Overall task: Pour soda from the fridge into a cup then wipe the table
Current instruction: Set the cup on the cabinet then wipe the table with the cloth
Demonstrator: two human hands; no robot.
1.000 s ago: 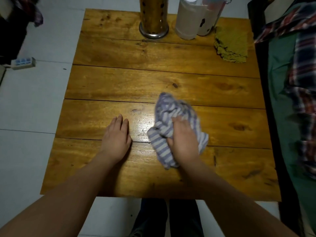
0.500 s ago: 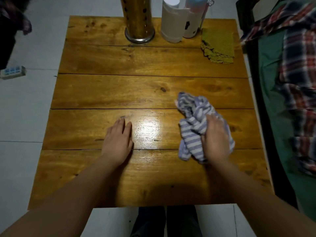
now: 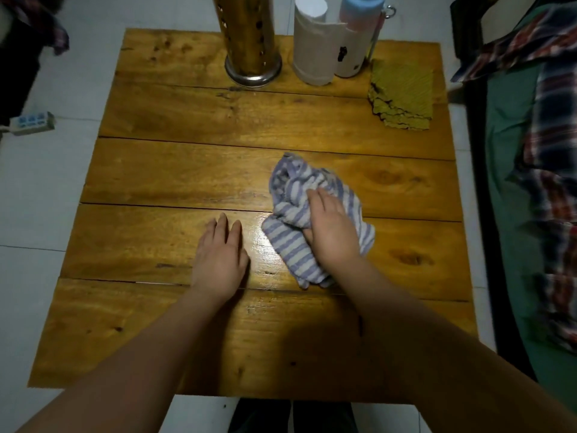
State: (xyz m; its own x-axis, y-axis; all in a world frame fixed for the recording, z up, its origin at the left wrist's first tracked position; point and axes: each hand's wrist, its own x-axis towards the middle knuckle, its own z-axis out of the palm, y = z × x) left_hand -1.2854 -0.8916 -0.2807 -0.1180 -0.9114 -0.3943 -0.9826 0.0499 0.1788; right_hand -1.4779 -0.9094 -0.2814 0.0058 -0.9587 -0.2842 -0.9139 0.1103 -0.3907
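The table [image 3: 193, 170] in front of me is made of wooden planks in a warm honey-brown colour, with darker knots and a shiny pale spot between my hands. The cloth [image 3: 293, 245] under my right hand [image 3: 332, 232] has stripes of lilac-blue and white. At the far edge stands a golden cylinder [image 3: 248, 32] with dark holes and a silver base. Beside it is a white paper roll [image 3: 313, 42], and a bottle [image 3: 359, 32] which is pale pink with a light blue cap. The folded rag [image 3: 402, 95] near them is olive-yellow. The floor [image 3: 34, 189] is pale grey-white tile. At my right lies a checked fabric [image 3: 555, 151] in red, navy and white on a green cover [image 3: 505, 145].
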